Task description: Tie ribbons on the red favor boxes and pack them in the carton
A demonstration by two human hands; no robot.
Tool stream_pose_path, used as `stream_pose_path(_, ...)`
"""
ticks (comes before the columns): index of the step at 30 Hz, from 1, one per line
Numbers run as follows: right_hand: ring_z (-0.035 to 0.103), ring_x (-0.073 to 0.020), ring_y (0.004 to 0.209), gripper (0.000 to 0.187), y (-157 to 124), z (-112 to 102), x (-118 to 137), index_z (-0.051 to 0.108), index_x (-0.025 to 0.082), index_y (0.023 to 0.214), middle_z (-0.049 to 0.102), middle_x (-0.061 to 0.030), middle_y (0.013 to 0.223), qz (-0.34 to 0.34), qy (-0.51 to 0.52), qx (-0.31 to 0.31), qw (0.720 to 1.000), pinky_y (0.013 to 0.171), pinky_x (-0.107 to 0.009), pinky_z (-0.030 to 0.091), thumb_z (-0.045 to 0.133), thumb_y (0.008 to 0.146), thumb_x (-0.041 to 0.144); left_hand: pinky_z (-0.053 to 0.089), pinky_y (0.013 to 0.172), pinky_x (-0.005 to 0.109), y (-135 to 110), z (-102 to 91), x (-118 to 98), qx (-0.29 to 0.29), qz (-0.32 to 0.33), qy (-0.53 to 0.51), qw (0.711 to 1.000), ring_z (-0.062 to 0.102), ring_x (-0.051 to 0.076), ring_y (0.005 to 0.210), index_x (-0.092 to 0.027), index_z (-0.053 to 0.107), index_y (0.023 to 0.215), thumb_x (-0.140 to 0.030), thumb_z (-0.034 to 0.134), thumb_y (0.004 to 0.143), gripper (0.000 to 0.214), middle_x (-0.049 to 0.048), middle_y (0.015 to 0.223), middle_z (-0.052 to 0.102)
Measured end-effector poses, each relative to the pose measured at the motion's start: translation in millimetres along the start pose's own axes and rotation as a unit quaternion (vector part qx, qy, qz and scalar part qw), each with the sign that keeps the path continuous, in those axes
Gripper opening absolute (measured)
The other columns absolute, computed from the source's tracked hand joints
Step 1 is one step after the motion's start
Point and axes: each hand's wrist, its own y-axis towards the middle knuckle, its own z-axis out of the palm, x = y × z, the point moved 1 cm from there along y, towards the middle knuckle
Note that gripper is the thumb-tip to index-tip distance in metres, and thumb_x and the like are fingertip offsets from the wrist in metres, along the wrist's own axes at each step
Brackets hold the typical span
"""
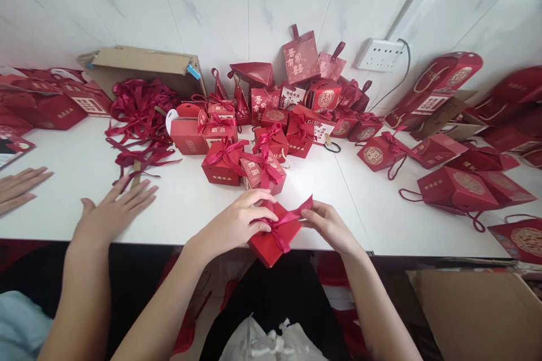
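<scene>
We look down at a white table (389, 208) where a red box (269, 251) sits at the six o'clock edge, tilted, with its near corner reaching past the rim. A glossy red ribbon (292, 216) crosses its top in a bow.

We see the left hand (237, 217) curled over the box's nine o'clock side, thumb and forefinger nearly closed, pinching ribbon close to the knot. The right hand (332, 225) pinches a ribbon end at two o'clock between thumb and fingertips.

We judge the step to be shaping or tightening the bow. It seems to call for an even pull from the right, with the left steadying the knot so the loops do not slip.

From the box, a finished-looking bowed box (222, 172) lies at eleven o'clock, loose ribbons (144, 104) between ten and eleven, and a co-worker's hand (112, 211), spread flat, just past nine.
</scene>
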Motion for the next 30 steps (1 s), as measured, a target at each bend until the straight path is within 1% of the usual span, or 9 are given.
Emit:
stream_pose_path(3,0.065,-0.0183,0.078,0.029,-17.5,-1.1,-7.7,0.064,0.016,0.082,0.068,-0.0044,0.083,0.011,0.011,0.018,1.000,0.082,-0.037,0.052,0.068,0.076,0.044,0.044,0.099,0.042,-6.3,4.0,-2.6,-0.082,-0.023,0.054,0.995,0.050,0.023,0.118,-0.023,0.065,0.096,-0.015,0.054,0.086,0.016,0.0068,0.120,0.055)
stream_pose_path(6,0.065,-0.0188,0.078,0.035,-28.4,-11.2,-10.5,0.062,0.016,0.074,0.066,-0.0048,0.080,0.019,-0.005,0.020,1.000,0.081,-0.037,0.052,0.067,0.075,0.051,0.044,0.100,0.042,-14.9,8.6,-9.7,-0.152,-0.062,0.055,0.985,0.052,0.022,0.116,-0.022,0.063,0.096,-0.018,0.048,0.090,0.016,0.0069,0.117,0.056)
stream_pose_path(11,0.061,-0.0162,0.069,0.049,-1.4,-30.1,6.2,0.064,0.015,0.068,0.063,-0.0059,0.075,-0.035,-0.084,-0.153,0.984,0.063,-0.028,0.051,0.060,0.072,0.064,0.049,0.093,0.039,-16.6,11.0,-25.5,-0.222,-0.202,0.016,0.954,0.056,0.022,0.111,-0.022,0.059,0.094,-0.030,0.047,0.089,0.015,0.0067,0.113,0.056)
stream_pose_path(12,0.059,-0.0153,0.066,0.049,9.7,-27.0,10.2,0.065,0.015,0.067,0.063,-0.0063,0.074,-0.029,-0.105,-0.138,0.984,0.060,-0.027,0.049,0.061,0.072,0.063,0.049,0.092,0.040,-15.0,13.3,-27.5,-0.219,-0.221,0.018,0.950,0.057,0.023,0.109,-0.021,0.057,0.096,-0.033,0.050,0.088,0.016,0.0073,0.112,0.056)
stream_pose_path(16,0.054,-0.0121,0.054,0.046,47.7,2.2,17.0,0.063,0.013,0.058,0.061,-0.0042,0.062,0.015,-0.102,0.007,0.995,0.050,-0.025,0.042,0.067,0.067,0.058,0.048,0.091,0.043,-9.5,28.2,-25.5,-0.196,-0.242,0.025,0.950,0.057,0.025,0.105,-0.020,0.049,0.102,-0.035,0.053,0.084,0.024,0.0086,0.107,0.056)
stream_pose_path(19,0.053,-0.0101,0.056,0.040,51.9,15.2,14.1,0.059,0.015,0.060,0.056,0.0016,0.059,-0.018,-0.058,0.003,0.998,0.059,-0.025,0.046,0.072,0.063,0.053,0.047,0.093,0.043,-7.8,34.3,-17.1,-0.181,-0.235,0.001,0.955,0.056,0.024,0.107,-0.020,0.048,0.101,-0.033,0.052,0.084,0.021,0.0085,0.108,0.054)
stream_pose_path(24,0.061,-0.0135,0.074,0.039,17.0,7.3,3.3,0.056,0.016,0.062,0.061,0.0003,0.069,-0.050,0.030,-0.028,0.998,0.085,-0.034,0.050,0.071,0.066,0.052,0.041,0.102,0.040,-1.1,25.7,-9.1,-0.124,-0.226,-0.073,0.964,0.052,0.022,0.116,-0.022,0.046,0.110,-0.031,0.051,0.084,0.028,0.0076,0.118,0.053)
stream_pose_path(27,0.062,-0.0148,0.078,0.038,-10.5,0.3,-5.2,0.056,0.016,0.061,0.062,-0.0003,0.070,-0.054,0.082,-0.044,0.994,0.090,-0.038,0.050,0.073,0.067,0.050,0.038,0.105,0.037,4.8,19.4,-11.2,-0.067,-0.201,-0.113,0.971,0.048,0.022,0.123,-0.026,0.041,0.123,-0.031,0.052,0.085,0.040,0.0056,0.130,0.049)
stream_pose_path(30,0.063,-0.0150,0.079,0.037,-34.7,-5.3,-13.9,0.057,0.016,0.063,0.062,-0.0003,0.071,-0.047,0.071,-0.063,0.994,0.092,-0.038,0.049,0.071,0.070,0.050,0.034,0.108,0.035,11.0,17.6,-12.8,-0.007,-0.167,-0.114,0.979,0.042,0.021,0.129,-0.030,0.040,0.128,-0.032,0.055,0.084,0.047,0.0024,0.138,0.046)
